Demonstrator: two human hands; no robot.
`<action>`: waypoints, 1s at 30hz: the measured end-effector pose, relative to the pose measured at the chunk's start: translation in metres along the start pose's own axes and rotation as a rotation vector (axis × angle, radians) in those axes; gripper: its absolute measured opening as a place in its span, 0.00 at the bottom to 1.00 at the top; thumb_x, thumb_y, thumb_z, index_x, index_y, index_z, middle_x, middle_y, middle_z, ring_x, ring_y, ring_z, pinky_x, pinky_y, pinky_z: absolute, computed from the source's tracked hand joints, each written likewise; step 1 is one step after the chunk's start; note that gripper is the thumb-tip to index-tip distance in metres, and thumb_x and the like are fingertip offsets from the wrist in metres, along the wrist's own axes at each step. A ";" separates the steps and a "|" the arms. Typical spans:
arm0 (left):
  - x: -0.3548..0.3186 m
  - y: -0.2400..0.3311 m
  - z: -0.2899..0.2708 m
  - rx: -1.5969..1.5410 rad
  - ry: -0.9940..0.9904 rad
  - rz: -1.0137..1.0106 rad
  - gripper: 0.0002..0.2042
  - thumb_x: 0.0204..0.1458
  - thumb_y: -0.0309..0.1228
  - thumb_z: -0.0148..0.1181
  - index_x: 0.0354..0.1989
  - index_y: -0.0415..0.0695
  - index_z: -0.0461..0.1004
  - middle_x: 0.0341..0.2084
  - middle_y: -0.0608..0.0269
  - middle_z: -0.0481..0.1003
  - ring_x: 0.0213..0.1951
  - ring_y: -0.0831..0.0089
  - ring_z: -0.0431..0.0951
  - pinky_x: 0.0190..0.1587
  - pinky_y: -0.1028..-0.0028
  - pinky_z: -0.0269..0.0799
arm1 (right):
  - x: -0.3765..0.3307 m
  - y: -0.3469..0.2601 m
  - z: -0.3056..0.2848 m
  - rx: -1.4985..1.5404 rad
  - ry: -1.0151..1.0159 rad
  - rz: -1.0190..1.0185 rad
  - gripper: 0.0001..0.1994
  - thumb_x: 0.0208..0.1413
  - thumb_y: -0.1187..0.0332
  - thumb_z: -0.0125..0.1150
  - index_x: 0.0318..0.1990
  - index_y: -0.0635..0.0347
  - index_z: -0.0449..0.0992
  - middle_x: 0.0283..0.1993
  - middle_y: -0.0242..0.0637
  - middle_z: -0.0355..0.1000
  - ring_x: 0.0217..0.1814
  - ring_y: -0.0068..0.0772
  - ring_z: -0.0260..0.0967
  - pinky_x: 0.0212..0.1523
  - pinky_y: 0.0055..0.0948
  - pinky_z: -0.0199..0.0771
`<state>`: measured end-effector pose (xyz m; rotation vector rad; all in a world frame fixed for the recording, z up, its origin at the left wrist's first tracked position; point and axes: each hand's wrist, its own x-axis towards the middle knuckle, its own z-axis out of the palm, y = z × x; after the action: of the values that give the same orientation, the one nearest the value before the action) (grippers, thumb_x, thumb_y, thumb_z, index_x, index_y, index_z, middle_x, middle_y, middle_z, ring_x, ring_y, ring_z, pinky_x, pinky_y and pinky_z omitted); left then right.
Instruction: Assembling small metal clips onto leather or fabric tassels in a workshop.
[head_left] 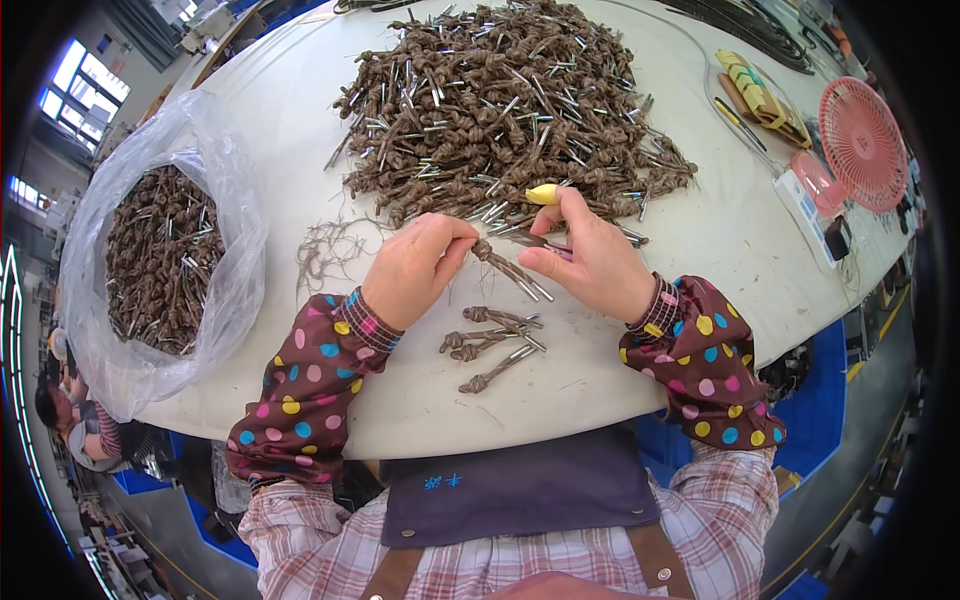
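One clear bag [235, 250] holds brown knotted cords [160, 260].

We bring both forearms, in brown polka-dot sleeve covers, up from below and angle them inward, our left hand [415, 268] curled knuckles-up with fingertips pinched together, our right hand [590, 255] facing it, fingers bent and pinching, its index tip wearing a yellow cap.

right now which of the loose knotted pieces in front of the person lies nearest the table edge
The lowest knotted piece, lying slanted alone below the other loose ones and nearest the table edge.
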<state>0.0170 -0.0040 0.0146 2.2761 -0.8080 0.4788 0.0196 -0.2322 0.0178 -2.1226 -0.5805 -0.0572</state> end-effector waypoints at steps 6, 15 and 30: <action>0.001 0.000 0.001 0.052 -0.002 0.115 0.05 0.48 0.23 0.59 0.32 0.41 0.70 0.27 0.59 0.73 0.31 0.61 0.74 0.33 0.68 0.71 | 0.009 -0.019 -0.008 -0.293 -0.101 -0.199 0.15 0.54 0.56 0.58 0.35 0.60 0.70 0.31 0.38 0.69 0.29 0.39 0.70 0.29 0.31 0.69; 0.001 0.001 -0.001 0.095 0.007 0.163 0.05 0.47 0.24 0.61 0.31 0.43 0.70 0.26 0.60 0.71 0.35 0.62 0.75 0.35 0.68 0.72 | 0.021 -0.019 -0.002 -0.347 -0.148 -0.259 0.12 0.52 0.59 0.59 0.29 0.58 0.71 0.25 0.35 0.69 0.28 0.40 0.69 0.27 0.33 0.67; -0.002 0.000 0.004 0.114 -0.010 0.224 0.07 0.44 0.19 0.61 0.30 0.40 0.71 0.27 0.58 0.74 0.35 0.59 0.77 0.40 0.68 0.75 | 0.018 -0.022 -0.002 -0.367 -0.133 -0.255 0.13 0.50 0.56 0.61 0.29 0.56 0.72 0.29 0.34 0.72 0.31 0.39 0.72 0.28 0.33 0.70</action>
<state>0.0162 -0.0060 0.0112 2.3041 -1.0717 0.6298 0.0267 -0.2159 0.0403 -2.4044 -0.9805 -0.1780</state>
